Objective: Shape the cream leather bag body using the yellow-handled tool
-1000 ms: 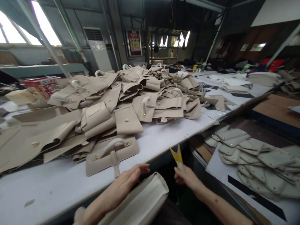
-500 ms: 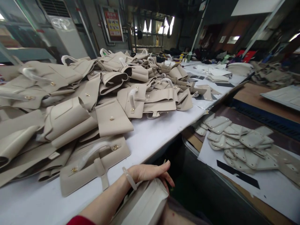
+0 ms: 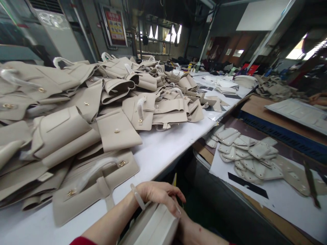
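My left hand (image 3: pixel 158 195) rests at the bottom centre on a cream bag piece (image 3: pixel 153 226) that stands on edge in my lap. Its fingers curl over the piece's top corner, and a pale bangle sits on the wrist. My right forearm (image 3: pixel 199 234) comes in from the lower right and runs under my left hand, so the right hand's fingers are hidden. The tip of a yellow strip (image 3: pixel 175 179) sticks up just behind my left hand. A flat beige bag panel with a handle (image 3: pixel 97 183) lies on the white table (image 3: pixel 163 149), close to my left wrist.
A big heap of beige bag panels (image 3: pixel 84 102) covers the table's left and far side. To the right, a lower bench (image 3: pixel 258 190) holds several small padded pieces (image 3: pixel 245 153). Another person's hand (image 3: pixel 316 98) shows at the far right by a grey tray (image 3: pixel 298 114).
My right hand with the yellow strip has dropped from open view to under my left hand. My left hand has slid onto the cream piece's top corner. The view has swung right.
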{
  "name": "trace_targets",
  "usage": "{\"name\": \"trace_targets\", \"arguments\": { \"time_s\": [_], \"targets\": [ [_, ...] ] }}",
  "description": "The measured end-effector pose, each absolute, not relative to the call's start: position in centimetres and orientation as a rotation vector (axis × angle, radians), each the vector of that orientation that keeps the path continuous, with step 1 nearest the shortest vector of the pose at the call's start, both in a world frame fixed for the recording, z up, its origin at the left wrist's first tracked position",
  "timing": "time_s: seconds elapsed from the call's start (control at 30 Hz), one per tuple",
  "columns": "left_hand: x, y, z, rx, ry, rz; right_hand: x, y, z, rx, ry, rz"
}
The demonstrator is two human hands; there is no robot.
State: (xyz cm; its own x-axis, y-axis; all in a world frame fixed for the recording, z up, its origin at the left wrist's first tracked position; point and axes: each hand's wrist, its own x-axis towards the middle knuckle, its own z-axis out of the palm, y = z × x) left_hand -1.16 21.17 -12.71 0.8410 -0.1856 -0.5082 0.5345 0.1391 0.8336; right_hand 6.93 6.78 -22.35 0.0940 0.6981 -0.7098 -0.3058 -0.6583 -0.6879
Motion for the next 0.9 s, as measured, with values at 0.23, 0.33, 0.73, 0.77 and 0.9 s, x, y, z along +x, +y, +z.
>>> {"name": "trace_targets", "arguments": {
  "time_s": [0.23, 0.33, 0.73, 0.77, 0.9],
  "targets": [
    [-1.0, 21.0, -13.8, 1.267, 0.303, -0.528, 20.9, 3.6, -15.9, -1.77, -0.828, 1.526],
    [-1.0, 21.0, -13.9, 1.275, 0.313, -0.536, 22.4, 2.7, -11.4, -1.835, -0.979, 1.777],
    [-1.4, 21.5, -11.9, 1.56, 0.359, -0.539, 15.3, 4.7, -10.0, -1.925, -1.198, 2.027],
    [-1.5, 21.6, -11.9, 1.569, 0.358, -0.535, 15.3, 4.6, -10.2, -1.904, -1.179, 2.04],
    [-1.5, 21.6, -12.1, 1.582, 0.351, -0.528, 15.3, 4.3, -10.6, -1.895, -1.134, 2.074]
  ]
}}
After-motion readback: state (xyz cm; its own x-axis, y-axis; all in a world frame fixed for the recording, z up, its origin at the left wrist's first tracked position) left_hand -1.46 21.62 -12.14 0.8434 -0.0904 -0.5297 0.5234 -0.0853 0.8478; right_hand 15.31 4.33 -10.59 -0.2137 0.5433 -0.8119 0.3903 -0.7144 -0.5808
